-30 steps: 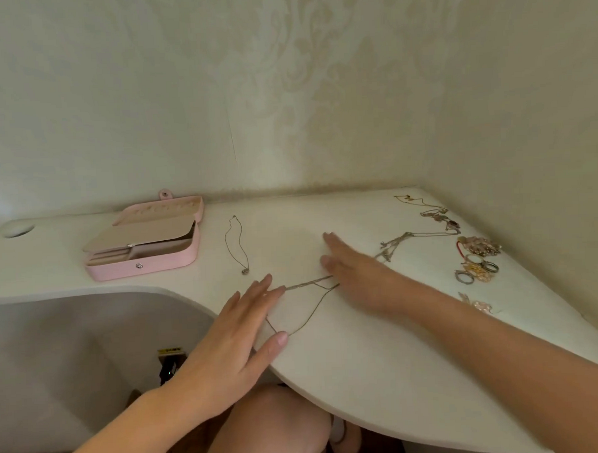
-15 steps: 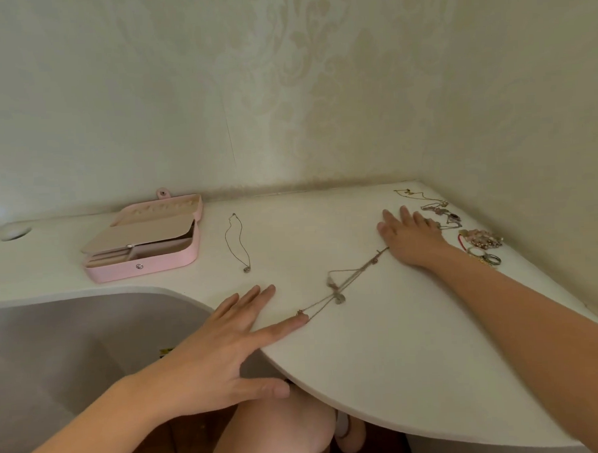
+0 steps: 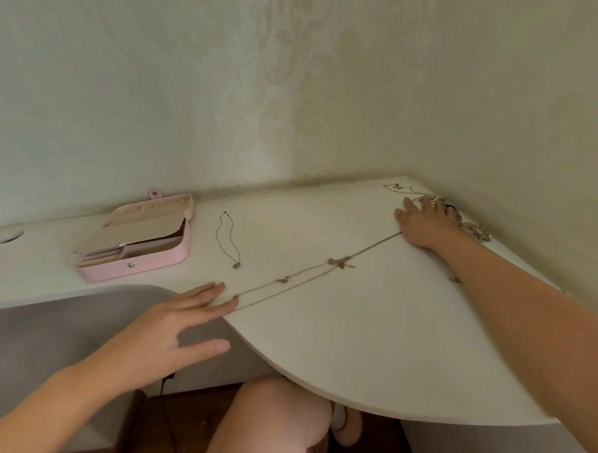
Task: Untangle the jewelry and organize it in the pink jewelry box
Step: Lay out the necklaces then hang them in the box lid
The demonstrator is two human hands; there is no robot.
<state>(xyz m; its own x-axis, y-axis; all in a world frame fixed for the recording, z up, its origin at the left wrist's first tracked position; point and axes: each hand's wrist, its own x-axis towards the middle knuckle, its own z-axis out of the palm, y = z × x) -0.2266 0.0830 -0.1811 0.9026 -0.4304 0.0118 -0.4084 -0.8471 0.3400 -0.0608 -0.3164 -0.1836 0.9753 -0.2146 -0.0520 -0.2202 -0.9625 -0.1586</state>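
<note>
A thin chain necklace [image 3: 313,277] lies stretched in a diagonal line across the white desk [image 3: 364,343], with small charms near its middle. My left hand [image 3: 178,327] lies flat at the desk's front edge, fingertips pressing the chain's near end. My right hand [image 3: 424,224] rests flat on the far end by the right wall, fingers straight. A second thin necklace [image 3: 228,239] lies loose beside the pink jewelry box [image 3: 137,240], which stands open at the back left with its inner flap raised.
A heap of rings and other jewelry [image 3: 472,230] lies along the right wall behind my right hand, and a gold chain [image 3: 402,188] sits in the far corner. A round cable hole [image 3: 7,236] is at the desk's left end. My knee [image 3: 275,415] shows under the desk.
My right hand has slid from the desk's middle out to the right wall, drawing the bunched chain into a straight line. My left hand stayed at the near end, fingers flat.
</note>
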